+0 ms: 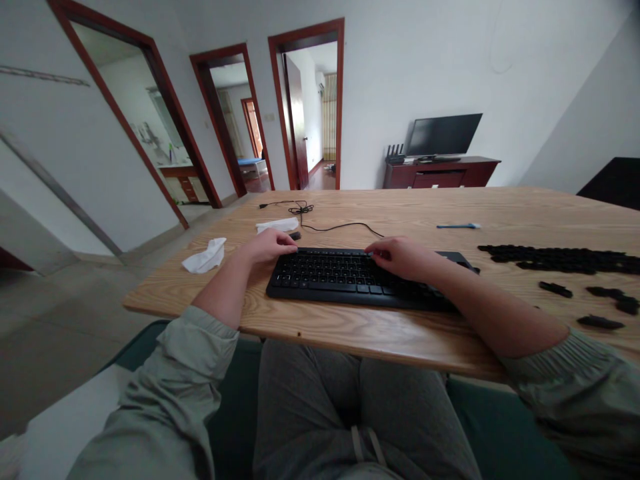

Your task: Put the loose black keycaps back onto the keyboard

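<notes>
A black keyboard [325,273] lies flat near the table's front edge, its cable running off behind it. My left hand [267,245] is at its far left corner, with thumb and fingers closed on the edge. Over the far middle of the keyboard, my right hand [400,257] has its fingertips pinched together at the top row. Whatever is between them is too small to make out. My right hand and forearm cover part of the keyboard's right half. A small dark piece [295,235] lies just beyond my left fingertips.
Loose black keycaps [560,257] lie in rows at the right, with several dark pieces [600,323] nearer me. A blue toothbrush-like tool [457,226] lies farther back. White tissues [205,257] are at the left, and a coiled cable [301,209] is behind the keyboard.
</notes>
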A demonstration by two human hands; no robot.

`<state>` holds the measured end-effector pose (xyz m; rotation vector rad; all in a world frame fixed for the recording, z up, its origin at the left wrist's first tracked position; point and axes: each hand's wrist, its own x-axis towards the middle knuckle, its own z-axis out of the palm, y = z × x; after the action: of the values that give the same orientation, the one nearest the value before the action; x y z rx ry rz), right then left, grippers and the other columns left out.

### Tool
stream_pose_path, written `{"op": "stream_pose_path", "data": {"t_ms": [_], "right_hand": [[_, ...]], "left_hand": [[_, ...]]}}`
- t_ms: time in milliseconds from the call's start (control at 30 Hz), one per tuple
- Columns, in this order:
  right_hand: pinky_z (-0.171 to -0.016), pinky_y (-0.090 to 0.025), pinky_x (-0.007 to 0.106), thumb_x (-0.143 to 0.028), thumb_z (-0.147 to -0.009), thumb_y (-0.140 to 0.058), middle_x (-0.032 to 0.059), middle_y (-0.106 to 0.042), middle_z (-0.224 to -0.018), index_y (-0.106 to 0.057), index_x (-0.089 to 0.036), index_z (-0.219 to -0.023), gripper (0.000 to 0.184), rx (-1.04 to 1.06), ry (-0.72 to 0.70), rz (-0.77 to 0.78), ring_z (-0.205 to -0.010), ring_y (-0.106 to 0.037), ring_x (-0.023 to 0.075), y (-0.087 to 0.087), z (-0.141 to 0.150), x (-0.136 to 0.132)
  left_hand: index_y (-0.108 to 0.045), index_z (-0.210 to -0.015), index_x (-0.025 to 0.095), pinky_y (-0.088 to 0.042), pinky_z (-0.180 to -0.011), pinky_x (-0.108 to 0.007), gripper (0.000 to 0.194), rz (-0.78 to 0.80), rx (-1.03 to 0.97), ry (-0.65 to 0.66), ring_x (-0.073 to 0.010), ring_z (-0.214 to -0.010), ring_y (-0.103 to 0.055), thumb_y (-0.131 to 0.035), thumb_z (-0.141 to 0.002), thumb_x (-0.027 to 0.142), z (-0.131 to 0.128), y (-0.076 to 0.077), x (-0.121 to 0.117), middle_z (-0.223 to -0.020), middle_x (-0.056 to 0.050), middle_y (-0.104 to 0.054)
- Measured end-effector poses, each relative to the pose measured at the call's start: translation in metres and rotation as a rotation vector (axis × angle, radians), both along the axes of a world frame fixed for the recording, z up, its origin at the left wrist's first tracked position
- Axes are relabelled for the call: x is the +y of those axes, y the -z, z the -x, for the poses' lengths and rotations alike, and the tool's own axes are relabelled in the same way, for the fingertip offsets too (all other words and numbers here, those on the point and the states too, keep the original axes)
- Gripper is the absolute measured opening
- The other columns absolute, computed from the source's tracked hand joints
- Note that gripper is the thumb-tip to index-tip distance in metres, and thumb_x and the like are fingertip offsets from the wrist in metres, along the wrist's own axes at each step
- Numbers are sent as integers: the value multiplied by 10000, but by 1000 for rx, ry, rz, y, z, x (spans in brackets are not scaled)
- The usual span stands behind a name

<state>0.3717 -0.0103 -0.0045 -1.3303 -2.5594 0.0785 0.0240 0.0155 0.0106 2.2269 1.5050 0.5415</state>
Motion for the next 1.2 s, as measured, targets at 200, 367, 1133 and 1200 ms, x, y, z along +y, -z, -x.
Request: {"op": "stream_pose_path", "data": {"t_ms": [200, 367, 1133, 1200], "right_hand": [[-838, -502, 334, -218, -895, -514, 115, -755, -1045, -729, -165, -1175, 357, 3, -11, 8, -887, -679, 235, -2, 0, -2], [-840, -505, 352, -225, -888, -529, 116, -755, -1063, -734, -180, -1161, 344, 27, -27, 23, -882, -684, 243, -1, -1, -1], [-869, -505, 346, -216, -883, -532, 99, -752, -1094, -739, -203, -1156, 344, 16, -13, 25, -943, -686, 248, -2, -1, -4], [-876, -503, 348, -211, -882, -531, 100, -752, -1092, -739, -199, -1156, 345, 19, -14, 27, -946, -685, 249, -2, -1, -4]], "left_hand": [[-783, -947, 166, -498, -749, -321, 369, -18, 54, 15, -232, -863, -685, -657, -796, 478, -1, 2, 0, -922, -62, -772], [-757, -905, 168, -500, -737, -314, 296, -96, 82, 32, -218, -836, -679, -634, -814, 421, -3, 2, -1, -914, -70, -757], [-785, -968, 177, -510, -780, -312, 275, -159, 160, 85, -219, -861, -689, -628, -783, 307, -1, 3, 1, -924, -66, -768], [-791, -973, 175, -511, -798, -317, 283, -155, 159, 99, -224, -875, -690, -625, -779, 298, -1, 2, 1, -931, -70, -770]]}}
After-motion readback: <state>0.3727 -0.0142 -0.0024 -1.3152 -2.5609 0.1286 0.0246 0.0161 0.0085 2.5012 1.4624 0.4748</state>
